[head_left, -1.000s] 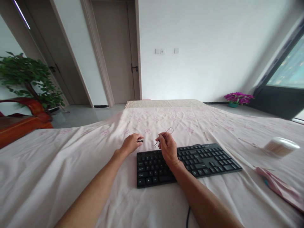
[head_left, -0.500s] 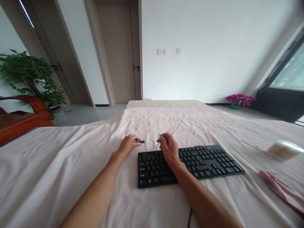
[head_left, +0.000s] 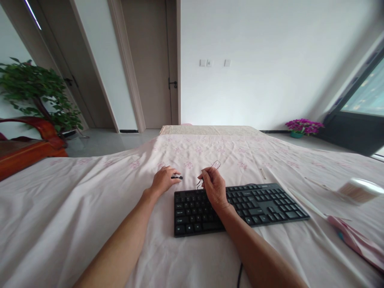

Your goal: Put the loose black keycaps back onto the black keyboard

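A black keyboard (head_left: 258, 202) lies on a bed covered by a pale pink sheet (head_left: 75, 208). My right hand (head_left: 213, 186) hovers over the keyboard's top left keys, closed on a thin wire keycap puller (head_left: 214, 166) whose prongs point down. My left hand (head_left: 163, 180) rests on the sheet just beyond the keyboard's left corner, its fingers pinched on a small black keycap (head_left: 177, 177).
A clear tub of cotton swabs (head_left: 358, 189) lies on its side at the right. A pink packet (head_left: 357, 240) sits near the right edge. A small stick (head_left: 263, 173) lies beyond the keyboard. A wooden chair (head_left: 30, 146), potted plant (head_left: 36, 92) and doors (head_left: 150, 64) stand beyond.
Both hands have stayed almost still; the left hand keeps its pinch on the black keycap. The view has shifted slightly.
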Available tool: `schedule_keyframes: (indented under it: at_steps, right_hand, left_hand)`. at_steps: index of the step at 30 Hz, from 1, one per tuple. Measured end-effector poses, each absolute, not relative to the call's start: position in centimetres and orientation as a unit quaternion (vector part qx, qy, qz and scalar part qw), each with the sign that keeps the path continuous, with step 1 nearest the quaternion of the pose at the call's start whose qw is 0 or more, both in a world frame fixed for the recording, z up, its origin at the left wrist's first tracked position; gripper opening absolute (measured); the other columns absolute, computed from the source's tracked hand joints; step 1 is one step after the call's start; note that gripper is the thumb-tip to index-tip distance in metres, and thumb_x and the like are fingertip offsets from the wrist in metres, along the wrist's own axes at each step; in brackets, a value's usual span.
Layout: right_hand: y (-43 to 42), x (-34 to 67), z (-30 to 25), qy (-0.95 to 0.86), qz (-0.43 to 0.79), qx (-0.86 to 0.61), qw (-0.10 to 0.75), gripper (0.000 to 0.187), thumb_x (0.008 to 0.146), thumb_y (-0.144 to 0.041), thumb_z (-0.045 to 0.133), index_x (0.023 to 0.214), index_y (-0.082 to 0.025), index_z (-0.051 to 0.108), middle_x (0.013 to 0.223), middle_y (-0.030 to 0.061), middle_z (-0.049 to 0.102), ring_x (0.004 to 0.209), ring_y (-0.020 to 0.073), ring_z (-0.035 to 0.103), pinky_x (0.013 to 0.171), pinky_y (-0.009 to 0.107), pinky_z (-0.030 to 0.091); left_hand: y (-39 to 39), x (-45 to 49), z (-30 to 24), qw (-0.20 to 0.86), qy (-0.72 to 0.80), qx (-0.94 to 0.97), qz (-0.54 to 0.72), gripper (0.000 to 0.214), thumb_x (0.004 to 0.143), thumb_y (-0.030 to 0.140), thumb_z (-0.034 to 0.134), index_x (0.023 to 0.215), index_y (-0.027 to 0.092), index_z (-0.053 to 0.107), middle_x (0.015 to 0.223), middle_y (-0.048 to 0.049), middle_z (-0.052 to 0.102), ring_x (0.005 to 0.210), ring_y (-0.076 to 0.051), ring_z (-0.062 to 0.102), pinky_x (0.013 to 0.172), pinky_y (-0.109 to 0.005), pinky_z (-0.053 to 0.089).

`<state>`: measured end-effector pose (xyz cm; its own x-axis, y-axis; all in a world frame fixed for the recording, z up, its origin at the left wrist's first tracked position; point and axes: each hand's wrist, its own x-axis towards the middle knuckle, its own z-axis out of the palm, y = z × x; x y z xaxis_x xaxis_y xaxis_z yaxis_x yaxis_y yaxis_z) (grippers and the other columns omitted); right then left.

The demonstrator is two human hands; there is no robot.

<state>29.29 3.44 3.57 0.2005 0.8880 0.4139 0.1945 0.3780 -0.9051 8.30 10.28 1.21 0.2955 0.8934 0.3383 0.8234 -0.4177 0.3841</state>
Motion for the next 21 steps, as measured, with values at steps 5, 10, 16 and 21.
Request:
schedule_keyframes:
  at_steps: [5, 10, 16, 21]
  right_hand:
    - [3.4, 29.4, 3.7, -0.565, 0.289, -0.478, 0.607, 0.022, 0.087, -0.042, 0.050, 0.088, -0.020, 0.056, 0.073, 0.0011, 0.066, 0.051, 0.0104, 0.052, 0.052, 0.023, 0.046]
    - [3.4, 29.4, 3.4, -0.562, 0.309, -0.460, 0.614, 0.022, 0.087, -0.042, 0.051, 0.093, -0.021, 0.055, 0.074, 0.0011, 0.066, 0.053, 0.0103, 0.053, 0.053, 0.023, 0.046]
    - [3.5, 29.4, 3.5, -0.575, 0.304, -0.454, 0.610, 0.027, 0.085, -0.041, 0.054, 0.101, -0.020, 0.055, 0.077, 0.0020, 0.066, 0.058, 0.0120, 0.056, 0.058, 0.025, 0.049]
    - [3.6, 29.4, 4.4, -0.590, 0.334, -0.449, 0.582, 0.029, 0.083, -0.042, 0.054, 0.103, -0.021, 0.056, 0.081, 0.0023, 0.067, 0.063, 0.0132, 0.059, 0.060, 0.027, 0.051]
  left_hand:
    - [10.4, 9.2, 0.9, 0.067, 0.538, 0.801, 0.253, 0.015, 0.073, 0.030, 0.069, 0.087, 0.026, 0.073, 0.094, -0.0027, 0.067, 0.094, -0.020, 0.056, 0.083, -0.029, 0.041]
    - [10.6, 9.1, 0.4, 0.086, 0.535, 0.802, 0.251, 0.011, 0.074, 0.026, 0.067, 0.084, 0.024, 0.072, 0.088, -0.0028, 0.066, 0.087, -0.018, 0.058, 0.077, -0.027, 0.043]
    - [10.4, 9.1, 0.5, 0.103, 0.542, 0.794, 0.254, 0.015, 0.074, 0.026, 0.068, 0.088, 0.024, 0.072, 0.090, -0.0026, 0.067, 0.087, -0.017, 0.059, 0.077, -0.026, 0.043]
    - [9.8, 8.8, 1.2, 0.092, 0.546, 0.787, 0.271, 0.026, 0.075, 0.032, 0.068, 0.100, 0.024, 0.070, 0.098, -0.0041, 0.067, 0.093, -0.019, 0.059, 0.082, -0.028, 0.043]
